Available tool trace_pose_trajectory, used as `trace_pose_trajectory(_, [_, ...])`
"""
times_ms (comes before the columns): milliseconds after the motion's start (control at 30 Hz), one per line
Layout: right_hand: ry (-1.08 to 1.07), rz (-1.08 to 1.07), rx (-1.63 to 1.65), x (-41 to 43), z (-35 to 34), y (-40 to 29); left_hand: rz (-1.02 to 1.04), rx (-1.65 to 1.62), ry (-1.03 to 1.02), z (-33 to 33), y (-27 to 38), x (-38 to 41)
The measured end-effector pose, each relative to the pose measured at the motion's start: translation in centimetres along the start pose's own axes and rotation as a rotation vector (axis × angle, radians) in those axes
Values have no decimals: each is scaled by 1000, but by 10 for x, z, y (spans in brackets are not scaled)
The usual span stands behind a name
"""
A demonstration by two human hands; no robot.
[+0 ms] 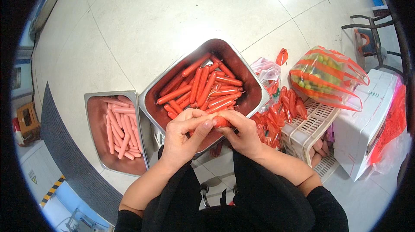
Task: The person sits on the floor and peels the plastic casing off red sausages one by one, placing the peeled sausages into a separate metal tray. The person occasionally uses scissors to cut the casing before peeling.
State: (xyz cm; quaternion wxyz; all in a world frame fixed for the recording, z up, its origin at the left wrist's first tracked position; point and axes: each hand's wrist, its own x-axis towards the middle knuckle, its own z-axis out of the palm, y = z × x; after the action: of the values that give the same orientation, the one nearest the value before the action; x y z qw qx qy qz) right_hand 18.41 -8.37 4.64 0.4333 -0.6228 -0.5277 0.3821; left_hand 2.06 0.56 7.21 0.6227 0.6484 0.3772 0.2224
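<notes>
A red-cased sausage (pixel 221 122) is held at its end between both hands, over the near side of a deep steel pan. My left hand (pixel 186 131) pinches the sausage's tip with thumb and fingers. My right hand (pixel 241 131) grips its body, most of which is hidden by the fingers. The steel pan (pixel 259 86) holds many sausages in red casings (pixel 202 84). To its left stands a smaller steel pan (pixel 94 128) with a pile of pale pink sausages without red casings (pixel 123 131).
Empty red casings (pixel 272 123) lie beside a cream plastic crate (pixel 311 115) on the right. A striped plastic bag of green fruit (pixel 319 73) rests on the crate, by a white foam box (pixel 366 118). A black ribbed mat (pixel 71 154) lies at the left.
</notes>
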Motion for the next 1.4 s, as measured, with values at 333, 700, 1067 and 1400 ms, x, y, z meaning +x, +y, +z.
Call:
trace_pose_trajectory(333, [65,-174,-164,5,0,5,-95,110,139,2,6,-4])
trace_pose_trajectory(700, [73,-7,-27,6,6,-9,-378,-289,171,6,-7,-6])
trace_pose_trajectory(1067, [-272,661,1295,11,-3,-5,101,179,197,5,-15,-3])
trace_pose_trajectory(1400, [-113,666,1220,6,0,17,472,415,61,13,-13,-3])
